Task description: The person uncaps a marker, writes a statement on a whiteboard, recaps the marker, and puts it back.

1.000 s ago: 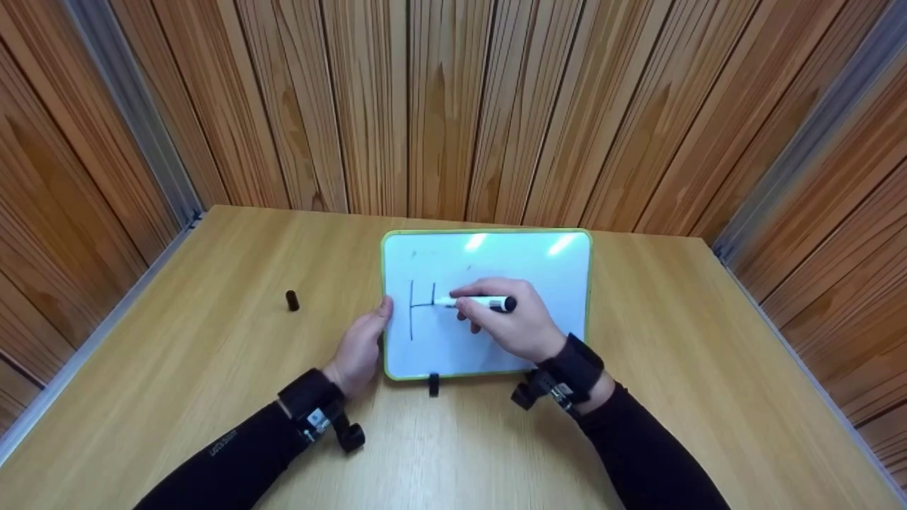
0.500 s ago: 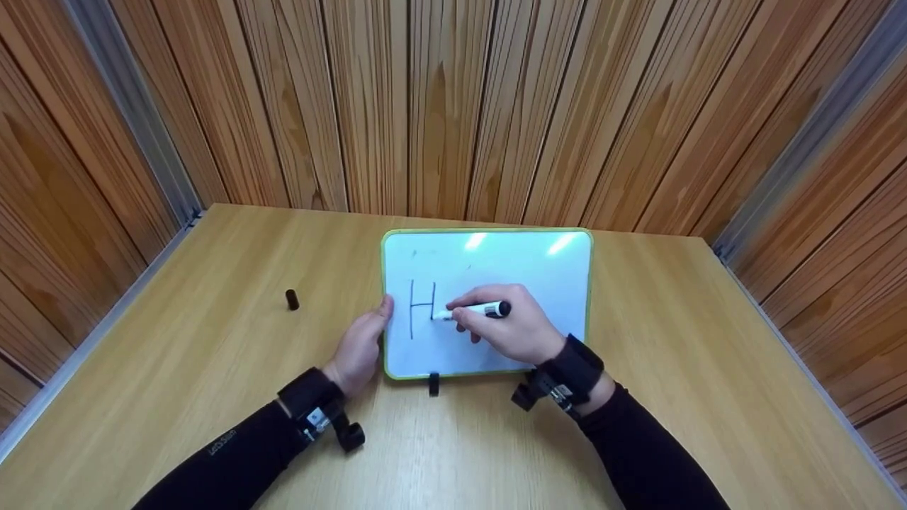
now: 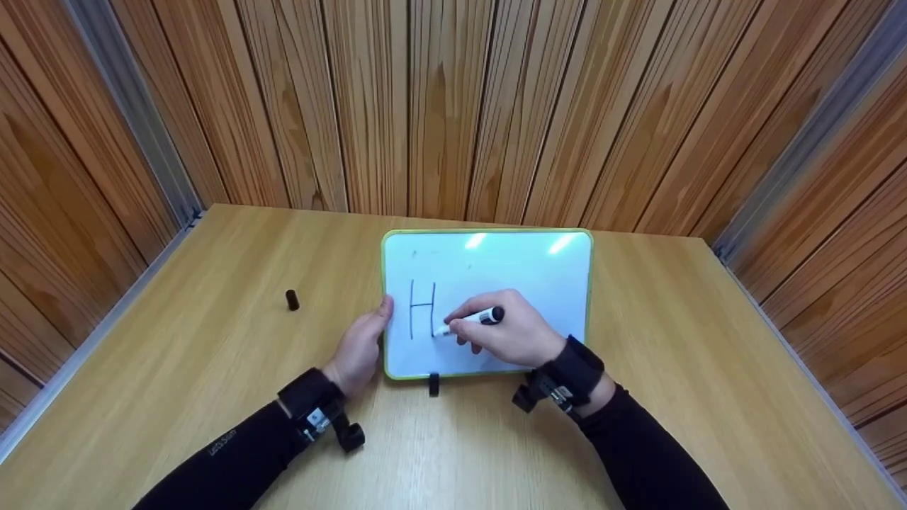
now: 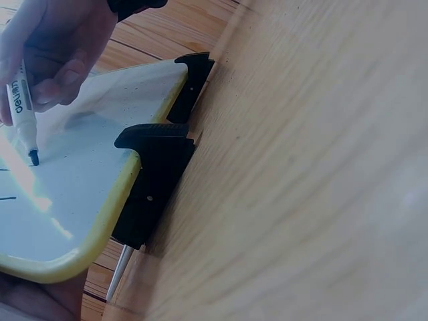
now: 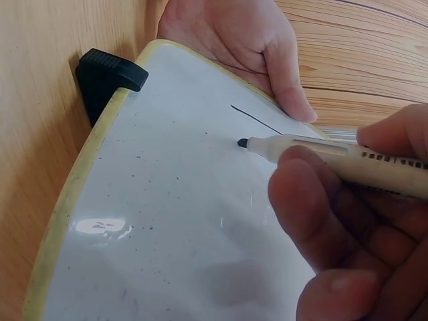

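A small whiteboard point(image 3: 524, 258) with a yellow-green rim stands tilted on black feet point(image 4: 150, 190) on the table. My left hand point(image 3: 356, 348) grips its left edge, thumb at the rim and fingers hidden behind. My right hand point(image 3: 521, 329) pinches a white marker point(image 5: 321, 155) between thumb and fingers. The marker's dark tip is right at the board's surface, at the lower end of the right stroke of a drawn letter H point(image 3: 422, 304). Over on the left of the table lies a black marker cap point(image 3: 292, 300).
The wooden table point(image 3: 212, 340) extends around the board on all sides. A wood-plank wall point(image 3: 439, 106) rises close behind the board, with side walls at left and right. Each wrist wears a black strap with a camera point(image 3: 349, 435).
My right hand has moved the marker downward, and the right upright of the H has grown longer, down to about the left one's foot. My left hand and the board stay in place.
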### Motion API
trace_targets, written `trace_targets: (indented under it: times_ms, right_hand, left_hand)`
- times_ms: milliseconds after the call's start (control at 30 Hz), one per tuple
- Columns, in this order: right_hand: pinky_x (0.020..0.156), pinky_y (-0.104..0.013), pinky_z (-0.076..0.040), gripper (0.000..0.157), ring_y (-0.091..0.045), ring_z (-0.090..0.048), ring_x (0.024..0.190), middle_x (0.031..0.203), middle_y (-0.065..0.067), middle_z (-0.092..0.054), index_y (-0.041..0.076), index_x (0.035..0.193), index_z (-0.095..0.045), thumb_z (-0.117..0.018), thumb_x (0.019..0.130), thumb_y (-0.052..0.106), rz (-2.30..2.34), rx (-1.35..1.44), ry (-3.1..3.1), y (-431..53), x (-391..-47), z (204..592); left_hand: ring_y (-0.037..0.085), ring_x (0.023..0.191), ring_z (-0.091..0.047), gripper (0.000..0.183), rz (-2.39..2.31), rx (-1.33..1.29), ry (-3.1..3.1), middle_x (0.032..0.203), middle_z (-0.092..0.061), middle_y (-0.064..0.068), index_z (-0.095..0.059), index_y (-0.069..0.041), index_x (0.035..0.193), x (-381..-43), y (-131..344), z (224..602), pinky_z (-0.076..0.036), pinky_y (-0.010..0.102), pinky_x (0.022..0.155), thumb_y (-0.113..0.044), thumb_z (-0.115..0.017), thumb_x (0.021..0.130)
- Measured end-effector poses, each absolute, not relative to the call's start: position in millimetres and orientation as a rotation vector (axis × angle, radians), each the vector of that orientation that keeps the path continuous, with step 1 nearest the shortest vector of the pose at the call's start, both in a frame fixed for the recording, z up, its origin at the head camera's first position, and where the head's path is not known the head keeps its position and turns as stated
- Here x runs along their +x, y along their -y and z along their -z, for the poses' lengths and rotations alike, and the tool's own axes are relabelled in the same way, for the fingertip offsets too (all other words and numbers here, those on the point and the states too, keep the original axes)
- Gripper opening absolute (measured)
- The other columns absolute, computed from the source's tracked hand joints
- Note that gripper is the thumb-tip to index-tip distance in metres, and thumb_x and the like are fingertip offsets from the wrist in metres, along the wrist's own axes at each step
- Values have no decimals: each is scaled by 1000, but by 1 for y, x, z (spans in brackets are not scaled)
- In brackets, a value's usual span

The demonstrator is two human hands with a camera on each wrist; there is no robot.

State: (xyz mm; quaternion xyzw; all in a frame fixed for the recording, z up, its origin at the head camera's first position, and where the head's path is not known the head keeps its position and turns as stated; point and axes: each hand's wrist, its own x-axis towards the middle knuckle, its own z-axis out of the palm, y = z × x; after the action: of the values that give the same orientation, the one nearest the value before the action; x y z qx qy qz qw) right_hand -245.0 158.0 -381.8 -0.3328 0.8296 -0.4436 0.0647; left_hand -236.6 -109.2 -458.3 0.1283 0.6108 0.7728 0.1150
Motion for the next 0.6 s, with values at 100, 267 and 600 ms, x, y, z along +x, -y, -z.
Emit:
trace_targets:
  times_ms: [100, 267, 600]
  right_hand:
    - [62, -28, -54, 22, -16, -74, 72, 93, 4, -82, 9, 119, -86, -72, 110, 22, 1308, -998, -2511, -158, -245, 382]
    - [65, -29, -55, 23, -19, -74, 72, 94, 0, -82, 7, 120, -86, -71, 110, 21, 1360, -1033, -2473, -161, -247, 382]
    - [67, -30, -57, 20, -25, -73, 72, 91, -4, -81, 8, 119, -86, -71, 111, 19, 1506, -1056, -2468, -167, -250, 378]
  left_hand:
    - [31, 131, -69, 72, -2265, 373, -1794, 146, -71, 19, -48, -5, 166, -236, 109, 458, -54, 43, 110, -57, -33, 120]
    - [32, 133, -68, 72, -2257, 347, -1795, 146, -71, 17, -49, -9, 166, -236, 110, 458, -53, 45, 111, -60, -34, 119]
    - [31, 135, -67, 73, -2243, 364, -1815, 148, -70, 15, -50, -9, 166, -236, 111, 457, -50, 44, 114, -62, -34, 118]
